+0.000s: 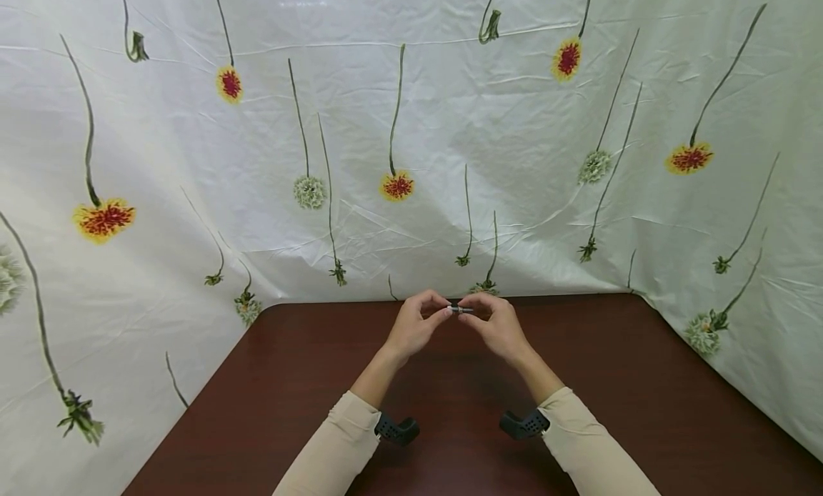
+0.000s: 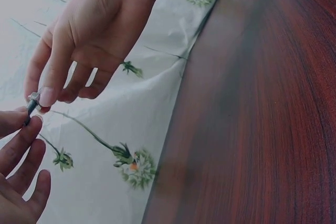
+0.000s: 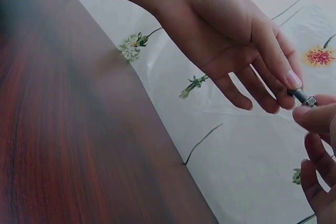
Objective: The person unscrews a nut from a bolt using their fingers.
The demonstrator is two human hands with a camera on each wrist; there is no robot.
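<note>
Both hands meet over the far edge of the table around a small metal bolt (image 1: 460, 310). In the left wrist view the bolt (image 2: 32, 104) shows a shiny hexagonal part and a dark threaded shank. My left hand (image 1: 416, 329) pinches the shank end between thumb and fingertips. With thumb and index finger, my right hand (image 1: 504, 329) pinches the bolt at the hexagonal part. The right wrist view has the left hand (image 3: 220, 35) reaching in from the upper left, its other fingers loosely bent, and the right hand (image 3: 321, 166) at the right edge. Fingertips partly hide the bolt.
A dark red-brown wooden table (image 1: 289, 389) lies under the forearms. Behind it and along its sides hangs a white cloth (image 1: 360, 88) printed with flowers and stems. Each wrist carries a black device (image 1: 397, 429) over the table.
</note>
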